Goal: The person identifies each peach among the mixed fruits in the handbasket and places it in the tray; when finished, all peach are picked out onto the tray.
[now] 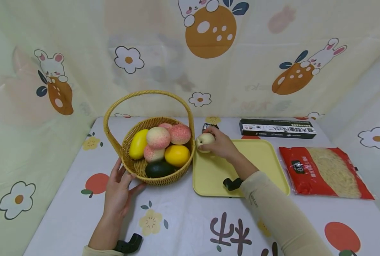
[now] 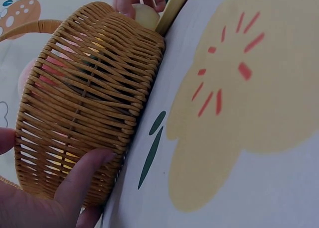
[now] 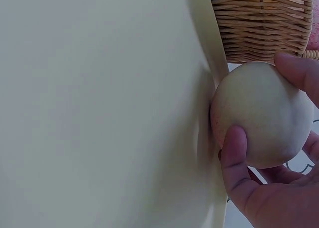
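A wicker basket [image 1: 161,182] with an arched handle stands left of centre. In it lie several pink-speckled peaches [image 1: 158,138], a long yellow fruit [image 1: 138,144], a lemon [image 1: 177,155] and a dark green fruit [image 1: 159,169]. My left hand [image 1: 117,188] rests against the basket's near left side, its thumb [image 2: 87,175] extended along the woven wall. My right hand [image 1: 223,144] grips a pale peach [image 1: 201,140] between thumb and fingers, over the tray's back left corner, close beside the basket. Pink tinges one side of that peach [image 3: 264,113] in the right wrist view.
A yellow tray [image 1: 209,176] lies right of the basket, under my right forearm. Behind it is a black pasta box [image 1: 277,128]; to its right, a red bag of noodles [image 1: 324,172]. A small dark object [image 1: 210,126] sits behind my right hand. Printed cloth hangs behind.
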A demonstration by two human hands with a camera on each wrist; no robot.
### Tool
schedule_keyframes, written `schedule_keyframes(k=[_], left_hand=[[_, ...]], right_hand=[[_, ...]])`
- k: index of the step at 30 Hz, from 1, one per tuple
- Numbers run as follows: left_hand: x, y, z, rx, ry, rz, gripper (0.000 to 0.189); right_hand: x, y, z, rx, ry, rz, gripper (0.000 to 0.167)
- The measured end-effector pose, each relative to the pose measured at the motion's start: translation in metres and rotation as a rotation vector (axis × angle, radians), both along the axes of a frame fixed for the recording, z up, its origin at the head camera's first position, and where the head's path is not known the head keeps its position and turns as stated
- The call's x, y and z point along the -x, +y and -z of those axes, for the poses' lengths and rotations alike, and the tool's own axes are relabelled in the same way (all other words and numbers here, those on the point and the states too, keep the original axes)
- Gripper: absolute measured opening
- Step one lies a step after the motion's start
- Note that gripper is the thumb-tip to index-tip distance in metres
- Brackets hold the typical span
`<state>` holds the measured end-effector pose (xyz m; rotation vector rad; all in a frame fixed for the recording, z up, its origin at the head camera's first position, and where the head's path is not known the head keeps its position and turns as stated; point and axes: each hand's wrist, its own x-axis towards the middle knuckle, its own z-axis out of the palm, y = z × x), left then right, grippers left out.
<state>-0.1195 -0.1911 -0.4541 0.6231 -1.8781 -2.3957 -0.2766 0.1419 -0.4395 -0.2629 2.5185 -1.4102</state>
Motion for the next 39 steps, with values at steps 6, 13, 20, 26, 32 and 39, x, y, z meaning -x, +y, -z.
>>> schedule_keyframes(k=[6,13,20,26,32,39], left_hand=[[0.0007,0.0008,-0.0004,0.001,0.000,0.000,0.080],[0.0005,0.0014,-0.0014,0.001,-0.004,0.000,0.081],[-0.0006,0.0013,-0.0020,0.010,-0.007,-0.007,0.081],[-0.0012,0.0013,-0.0015,0.008,0.000,-0.004,0.082],[-0.0012,0.0008,-0.0015,-0.004,-0.004,0.000,0.082],[-0.0014,0.0010,-0.0023,-0.001,-0.012,0.000,0.082]], right_hand=[[-0.0016,0.0013,-0.0003,0.009,-0.008,0.001,0.067],[-0.0028,0.0033,-0.0010,0.009,-0.014,-0.003,0.068],[-0.0040,0.0010,-0.0010,0.021,-0.004,-0.017,0.067],[-0.0054,0.0006,-0.0015,0.016,-0.001,-0.011,0.065],[-0.0075,0.0013,-0.0033,0.025,-0.008,-0.002,0.062],[-0.0091,0.0066,-0.0041,0.035,-0.010,-0.011,0.064]])
